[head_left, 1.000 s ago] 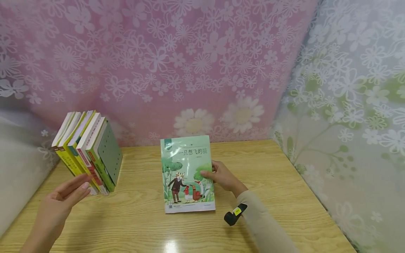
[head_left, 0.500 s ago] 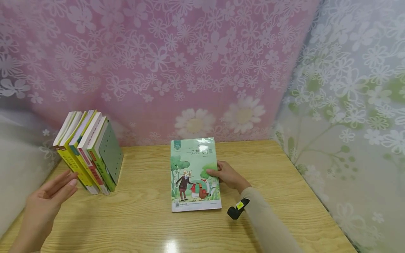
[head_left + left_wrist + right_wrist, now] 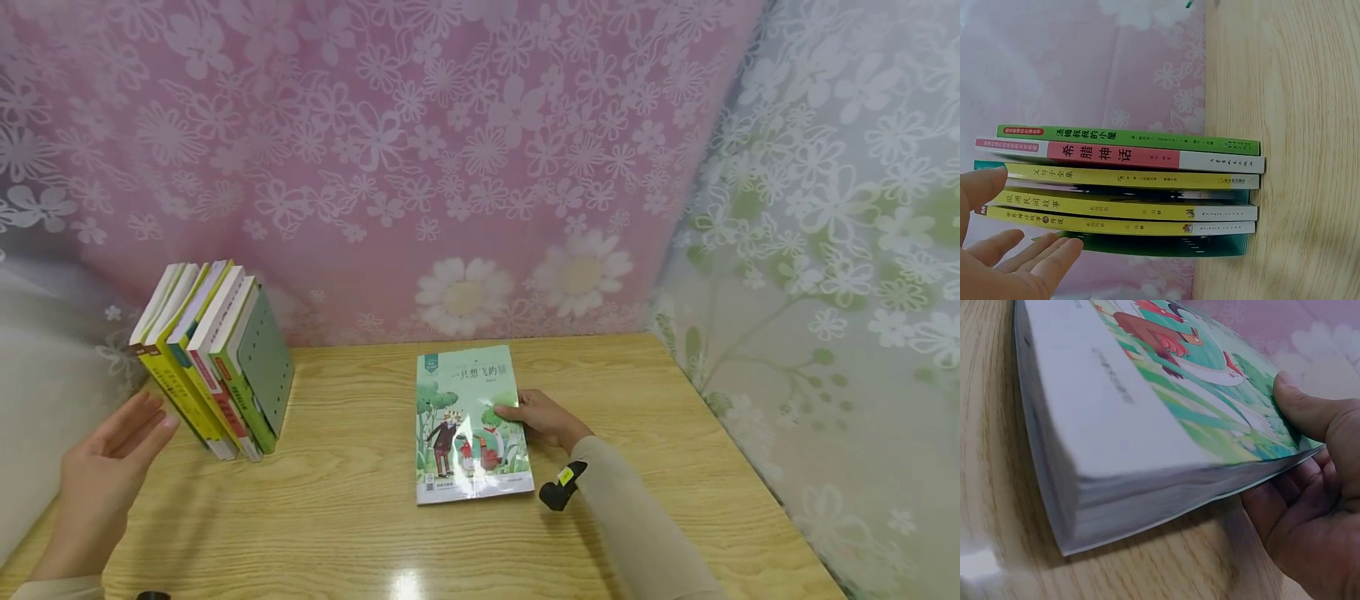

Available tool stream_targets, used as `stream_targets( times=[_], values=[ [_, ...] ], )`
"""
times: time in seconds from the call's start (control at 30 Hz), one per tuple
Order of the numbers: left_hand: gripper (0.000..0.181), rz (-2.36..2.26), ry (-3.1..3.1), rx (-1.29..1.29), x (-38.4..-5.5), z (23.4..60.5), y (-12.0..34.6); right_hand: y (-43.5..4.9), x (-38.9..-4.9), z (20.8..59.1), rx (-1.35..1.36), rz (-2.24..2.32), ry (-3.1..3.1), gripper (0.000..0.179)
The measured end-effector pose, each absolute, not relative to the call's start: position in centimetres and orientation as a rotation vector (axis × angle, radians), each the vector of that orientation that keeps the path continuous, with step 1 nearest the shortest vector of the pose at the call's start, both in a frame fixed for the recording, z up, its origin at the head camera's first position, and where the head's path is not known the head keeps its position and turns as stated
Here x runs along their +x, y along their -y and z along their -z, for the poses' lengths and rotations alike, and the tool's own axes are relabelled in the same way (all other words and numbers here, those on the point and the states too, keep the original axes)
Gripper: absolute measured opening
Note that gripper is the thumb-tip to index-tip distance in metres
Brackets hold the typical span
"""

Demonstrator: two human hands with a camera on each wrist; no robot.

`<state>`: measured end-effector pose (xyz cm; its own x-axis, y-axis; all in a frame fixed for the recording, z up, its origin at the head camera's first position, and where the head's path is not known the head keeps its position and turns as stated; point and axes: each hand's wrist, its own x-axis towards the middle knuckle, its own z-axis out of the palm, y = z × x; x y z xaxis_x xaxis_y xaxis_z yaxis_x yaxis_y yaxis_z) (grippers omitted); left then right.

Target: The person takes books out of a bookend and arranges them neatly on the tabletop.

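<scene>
One green illustrated paperback (image 3: 468, 408), pinched at right edge by right hand (image 3: 551, 419); five upright books (image 3: 1119, 177), just beside loosely spread left hand (image 3: 101, 471).

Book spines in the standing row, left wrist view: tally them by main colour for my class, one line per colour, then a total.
Green spine: 1
Pink-red spine: 1
Yellow spines: 3
Total: 5

From my remote post I record an indoor tabletop corner; home or studio, I cannot establish. Evidence: wood-grain table (image 3: 360, 408), pink floral sheet (image 3: 450, 192) behind, pale floral sheet (image 3: 825, 250) at right, standing books (image 3: 206, 375).
</scene>
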<state>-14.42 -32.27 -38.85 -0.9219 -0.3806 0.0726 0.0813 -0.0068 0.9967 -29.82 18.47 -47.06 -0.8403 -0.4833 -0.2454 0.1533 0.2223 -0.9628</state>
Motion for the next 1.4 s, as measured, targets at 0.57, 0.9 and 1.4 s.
stream_targets(
  times=[0.57, 0.9, 1.4],
  values=[
    [0.072, 2.013, 1.974, 0.272, -15.7, 39.1, 32.0, -17.8, -30.2, 48.0, -0.054, 1.509, -2.159, 0.036],
    [0.071, 1.967, 1.957, 0.214, -15.9, 39.3, 32.5, -17.9, -30.4, 46.3, -0.008, 1.445, -2.203, 0.031],
    [0.058, 1.608, 2.144, 0.423, -17.8, 39.0, 31.9, -18.9, -30.3, 46.8, 0.160, 1.613, -2.118, 0.047]
  ],
)
